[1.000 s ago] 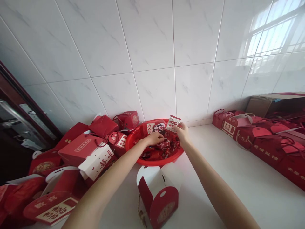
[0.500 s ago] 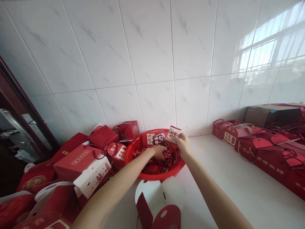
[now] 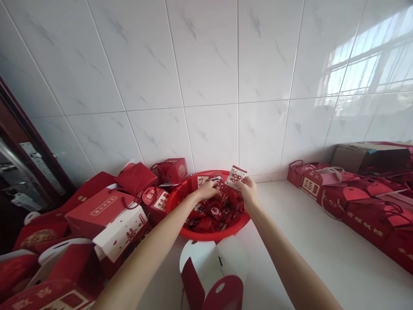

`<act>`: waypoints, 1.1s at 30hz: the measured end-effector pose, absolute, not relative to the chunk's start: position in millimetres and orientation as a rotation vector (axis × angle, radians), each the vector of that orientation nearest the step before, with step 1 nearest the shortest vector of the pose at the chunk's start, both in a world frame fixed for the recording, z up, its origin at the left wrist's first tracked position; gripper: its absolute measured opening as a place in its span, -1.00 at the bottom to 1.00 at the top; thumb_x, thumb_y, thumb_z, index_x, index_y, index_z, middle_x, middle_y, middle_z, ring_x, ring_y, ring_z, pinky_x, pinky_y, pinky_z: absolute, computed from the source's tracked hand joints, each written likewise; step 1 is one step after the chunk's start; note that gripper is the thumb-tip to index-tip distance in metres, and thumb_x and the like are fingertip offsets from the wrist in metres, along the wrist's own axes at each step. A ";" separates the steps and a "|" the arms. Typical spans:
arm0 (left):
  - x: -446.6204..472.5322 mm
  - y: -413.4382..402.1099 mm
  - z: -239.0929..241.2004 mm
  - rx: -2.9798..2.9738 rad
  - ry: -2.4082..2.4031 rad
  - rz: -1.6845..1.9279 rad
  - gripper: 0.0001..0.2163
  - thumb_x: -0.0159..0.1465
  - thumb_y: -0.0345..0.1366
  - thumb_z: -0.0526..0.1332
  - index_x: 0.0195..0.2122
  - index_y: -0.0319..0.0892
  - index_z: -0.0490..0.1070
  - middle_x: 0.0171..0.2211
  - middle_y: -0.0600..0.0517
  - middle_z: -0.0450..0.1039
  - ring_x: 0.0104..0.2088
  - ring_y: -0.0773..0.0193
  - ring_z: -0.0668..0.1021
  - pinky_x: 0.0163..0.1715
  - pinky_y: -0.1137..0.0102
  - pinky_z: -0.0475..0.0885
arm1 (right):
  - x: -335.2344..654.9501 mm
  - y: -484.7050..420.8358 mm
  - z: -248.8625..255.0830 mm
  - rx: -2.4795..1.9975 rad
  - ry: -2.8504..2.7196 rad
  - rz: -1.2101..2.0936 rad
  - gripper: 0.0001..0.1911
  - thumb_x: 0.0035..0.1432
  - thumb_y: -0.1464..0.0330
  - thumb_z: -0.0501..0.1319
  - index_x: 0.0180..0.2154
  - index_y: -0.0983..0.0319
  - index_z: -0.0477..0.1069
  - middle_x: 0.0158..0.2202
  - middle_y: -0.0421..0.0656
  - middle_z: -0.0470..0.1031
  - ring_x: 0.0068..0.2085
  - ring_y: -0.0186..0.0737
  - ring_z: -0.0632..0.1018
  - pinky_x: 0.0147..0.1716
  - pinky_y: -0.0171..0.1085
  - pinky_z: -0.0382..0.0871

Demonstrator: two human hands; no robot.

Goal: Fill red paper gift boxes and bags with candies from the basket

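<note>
A red plastic basket (image 3: pixel 180 194) stands against the tiled wall, filled with several small red wrapped candies (image 3: pixel 217 212). My left hand (image 3: pixel 206 190) is over the basket's far side with its fingers pinched on a small red packet. My right hand (image 3: pixel 249 190) holds a small red-and-white packet (image 3: pixel 236 175) up above the basket's right side. An open red-and-white gift box (image 3: pixel 213 273) stands just in front of the basket, between my forearms.
Piled red and white gift boxes (image 3: pixel 103 211) fill the left of the white counter (image 3: pixel 322 254). A row of red handled gift bags (image 3: pixel 358 198) and a cardboard box (image 3: pixel 368 156) line the right. A dark door with a metal lock (image 3: pixel 19 172) is at far left.
My left hand has lifted out of the candies toward the basket's far rim, pinching a red packet. My right hand keeps the red-and-white packet in about the same spot.
</note>
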State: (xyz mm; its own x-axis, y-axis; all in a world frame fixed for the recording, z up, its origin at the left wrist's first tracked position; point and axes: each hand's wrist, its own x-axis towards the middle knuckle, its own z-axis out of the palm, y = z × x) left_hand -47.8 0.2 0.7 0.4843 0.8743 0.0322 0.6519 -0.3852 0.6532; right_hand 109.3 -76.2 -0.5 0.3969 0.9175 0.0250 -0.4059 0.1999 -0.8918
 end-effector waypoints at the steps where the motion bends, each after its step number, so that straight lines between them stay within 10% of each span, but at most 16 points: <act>1: -48.2 0.0 1.1 2.138 1.270 0.545 -0.84 0.00 -0.34 0.21 -0.36 -0.19 0.48 -0.37 0.02 0.56 -0.28 0.14 0.57 -0.30 0.38 0.44 | 109.4 -75.8 -0.6 -0.963 -0.657 1.024 -0.72 -0.25 0.39 0.26 -0.35 0.18 0.35 -0.51 -0.28 0.53 -0.42 -0.18 0.59 -0.45 -0.27 0.47; 7: -51.1 0.0 2.4 2.122 1.352 0.579 -0.91 -0.01 -0.33 0.22 -0.46 -0.19 0.46 -0.47 0.04 0.52 -0.33 0.13 0.55 -0.35 0.38 0.41 | 109.0 -80.8 5.1 -0.967 -0.665 1.057 -0.71 -0.23 0.43 0.25 -0.33 0.19 0.36 -0.50 -0.27 0.55 -0.43 -0.18 0.59 -0.47 -0.27 0.47; 20: -57.9 2.9 0.1 2.195 1.320 0.635 -0.26 -0.04 -0.16 0.46 0.19 -0.25 0.37 0.20 -0.19 0.40 0.21 -0.08 0.42 0.19 0.22 0.30 | 111.4 -80.4 2.4 -0.975 -0.701 1.059 -0.73 -0.21 0.41 0.27 -0.33 0.17 0.37 -0.48 -0.27 0.56 -0.39 -0.17 0.60 -0.42 -0.25 0.51; 27: -62.8 -1.4 7.2 2.276 1.560 0.454 -0.75 0.27 -0.17 0.16 -0.23 -0.16 0.58 -0.27 -0.03 0.63 -0.17 0.13 0.62 -0.17 0.39 0.45 | 109.6 -86.6 8.7 -0.970 -0.692 1.079 -0.74 -0.20 0.45 0.25 -0.34 0.19 0.36 -0.50 -0.27 0.55 -0.39 -0.18 0.61 -0.43 -0.27 0.51; 33: -82.3 -1.8 9.1 2.187 1.979 0.285 -0.83 0.01 -0.33 0.31 -0.34 -0.18 0.57 -0.20 -0.22 0.60 -0.04 -0.16 0.58 -0.15 0.23 0.44 | 108.9 -89.3 12.3 -0.990 -0.671 1.101 -0.75 -0.18 0.43 0.26 -0.34 0.17 0.35 -0.51 -0.28 0.54 -0.41 -0.17 0.61 -0.47 -0.27 0.51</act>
